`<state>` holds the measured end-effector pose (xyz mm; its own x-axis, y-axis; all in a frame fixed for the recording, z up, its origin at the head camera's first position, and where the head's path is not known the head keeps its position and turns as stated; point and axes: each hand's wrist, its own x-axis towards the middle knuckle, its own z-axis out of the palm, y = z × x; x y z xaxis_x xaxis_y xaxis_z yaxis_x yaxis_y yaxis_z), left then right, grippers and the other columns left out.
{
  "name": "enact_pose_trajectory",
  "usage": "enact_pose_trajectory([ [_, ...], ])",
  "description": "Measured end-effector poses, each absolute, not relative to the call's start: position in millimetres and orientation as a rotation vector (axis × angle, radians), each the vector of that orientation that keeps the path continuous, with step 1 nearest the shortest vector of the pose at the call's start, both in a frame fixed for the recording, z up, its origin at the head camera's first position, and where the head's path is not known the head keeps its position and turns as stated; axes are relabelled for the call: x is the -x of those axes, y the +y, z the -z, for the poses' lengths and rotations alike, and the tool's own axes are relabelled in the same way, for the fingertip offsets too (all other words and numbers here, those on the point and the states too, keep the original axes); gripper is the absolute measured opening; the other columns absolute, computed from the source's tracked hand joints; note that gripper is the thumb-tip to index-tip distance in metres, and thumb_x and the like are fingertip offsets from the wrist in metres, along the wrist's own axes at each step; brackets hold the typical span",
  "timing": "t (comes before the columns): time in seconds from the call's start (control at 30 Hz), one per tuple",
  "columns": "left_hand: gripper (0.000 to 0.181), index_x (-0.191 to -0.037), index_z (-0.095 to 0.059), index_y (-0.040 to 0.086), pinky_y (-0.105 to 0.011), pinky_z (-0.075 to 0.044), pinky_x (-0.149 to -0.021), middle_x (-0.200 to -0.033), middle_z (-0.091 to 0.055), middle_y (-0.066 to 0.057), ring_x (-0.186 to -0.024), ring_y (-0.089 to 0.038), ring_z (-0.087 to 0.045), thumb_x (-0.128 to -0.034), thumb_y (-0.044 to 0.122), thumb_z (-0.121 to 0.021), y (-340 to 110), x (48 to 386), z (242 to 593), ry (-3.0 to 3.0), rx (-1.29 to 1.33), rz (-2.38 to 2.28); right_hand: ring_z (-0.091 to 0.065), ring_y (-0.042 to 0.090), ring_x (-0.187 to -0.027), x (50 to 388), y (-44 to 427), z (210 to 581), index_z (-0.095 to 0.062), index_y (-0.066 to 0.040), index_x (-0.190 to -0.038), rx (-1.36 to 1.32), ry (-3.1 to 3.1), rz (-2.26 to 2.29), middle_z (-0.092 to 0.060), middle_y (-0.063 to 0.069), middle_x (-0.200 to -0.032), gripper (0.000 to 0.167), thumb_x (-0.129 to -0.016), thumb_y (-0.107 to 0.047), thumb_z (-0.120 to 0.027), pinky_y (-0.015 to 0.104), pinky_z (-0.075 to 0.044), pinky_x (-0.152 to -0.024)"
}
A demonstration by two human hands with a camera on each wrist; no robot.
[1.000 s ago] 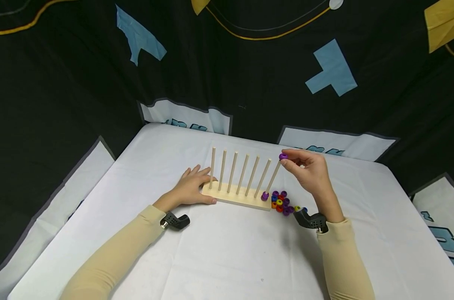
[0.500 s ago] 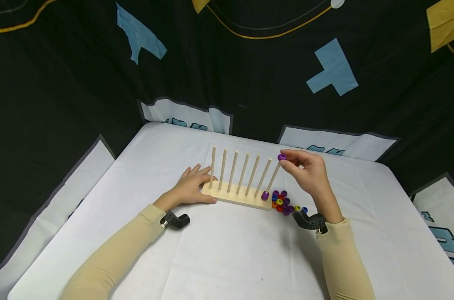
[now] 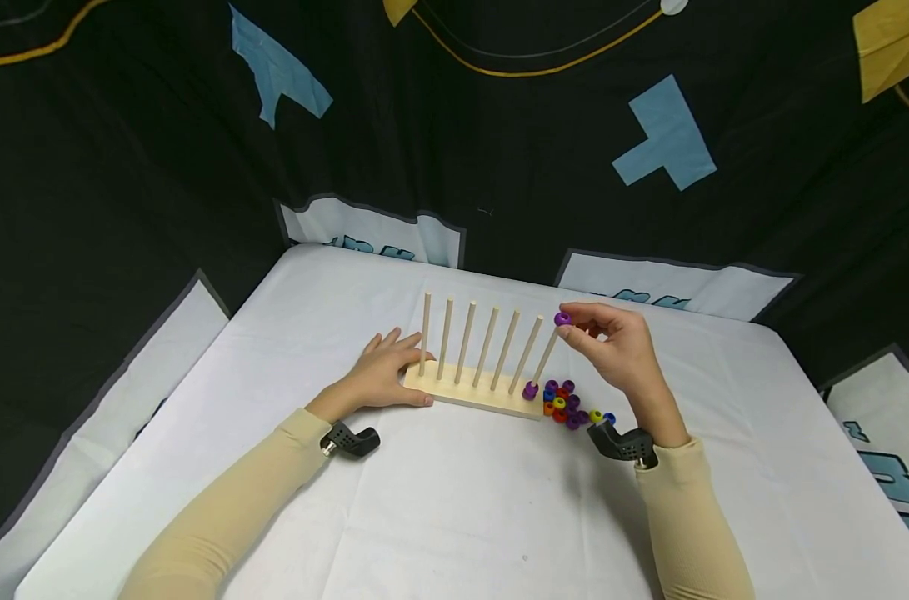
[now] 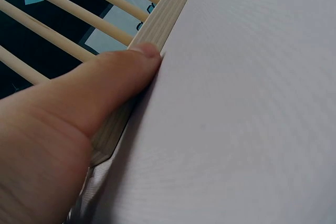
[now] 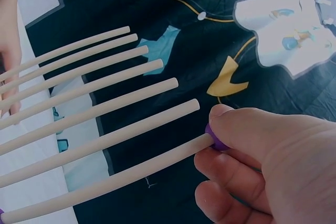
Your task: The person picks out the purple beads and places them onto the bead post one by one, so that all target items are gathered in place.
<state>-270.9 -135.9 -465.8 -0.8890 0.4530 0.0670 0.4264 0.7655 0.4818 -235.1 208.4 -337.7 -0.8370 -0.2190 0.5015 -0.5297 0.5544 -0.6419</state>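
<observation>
A wooden peg rack (image 3: 472, 395) with a row of upright pegs stands on the white-covered table. My left hand (image 3: 379, 375) holds its left end, the thumb along the front edge and a finger behind the first peg; the left wrist view shows the thumb (image 4: 121, 77) against the base. With thumb and fingertips my right hand (image 3: 611, 342) pinches a purple bead (image 3: 562, 319) at the top of the rightmost peg (image 5: 131, 174). In the right wrist view the peg's tip meets the bead, which the thumb partly hides. Purple beads (image 3: 530, 391) sit at that peg's foot.
Against the rack's right end lies a cluster of loose beads (image 3: 561, 403) in purple, red, orange, yellow and blue. A yellow bead (image 3: 596, 416) and a blue bead (image 3: 609, 418) lie further right, near the right wrist camera (image 3: 621, 442). A black curtain (image 3: 499, 150) hangs behind the table.
My right hand has moved slightly down and left with the purple bead, at the rightmost peg's tip. The left hand keeps its hold on the rack.
</observation>
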Motion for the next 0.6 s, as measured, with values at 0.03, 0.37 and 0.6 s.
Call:
enact_pose_trajectory([
  [0.03, 0.073, -0.136, -0.065, 0.019, -0.070, -0.007, -0.124, -0.165, -0.035, -0.017, -0.156, -0.050, -0.017, -0.0756, 0.057, -0.082, -136.0, 271.0, 465.7, 2.903, -0.724, -0.772, -0.055, 0.002, -0.075, 235.0, 208.6, 337.8, -0.074, 0.004, -0.114, -0.607, -2.439, -1.180, -0.076, 0.021, -0.098, 0.025, -0.091, -0.002, -0.074, 0.014, -0.048, -0.066],
  [0.37, 0.073, -0.136, -0.065, 0.020, -0.069, -0.007, -0.125, -0.165, -0.035, -0.016, -0.156, -0.049, -0.016, -0.0750, 0.057, -0.082, -136.3, 270.4, 464.9, 2.898, -0.717, -0.764, -0.056, 0.005, -0.075, 235.9, 209.2, 340.5, -0.074, 0.002, -0.115, -0.603, -2.490, -1.161, -0.077, 0.019, -0.097, 0.025, -0.091, -0.005, -0.075, 0.016, -0.050, -0.067],
  [0.6, 0.073, -0.136, -0.066, 0.019, -0.071, -0.008, -0.124, -0.164, -0.036, -0.018, -0.155, -0.051, -0.018, -0.0750, 0.057, -0.082, -136.0, 268.8, 462.8, 2.904, -0.727, -0.758, -0.057, 0.011, -0.077, 234.4, 208.4, 339.8, -0.074, 0.001, -0.117, -0.568, -2.549, -1.157, -0.077, 0.018, -0.098, 0.027, -0.092, -0.009, -0.075, 0.015, -0.049, -0.068],
])
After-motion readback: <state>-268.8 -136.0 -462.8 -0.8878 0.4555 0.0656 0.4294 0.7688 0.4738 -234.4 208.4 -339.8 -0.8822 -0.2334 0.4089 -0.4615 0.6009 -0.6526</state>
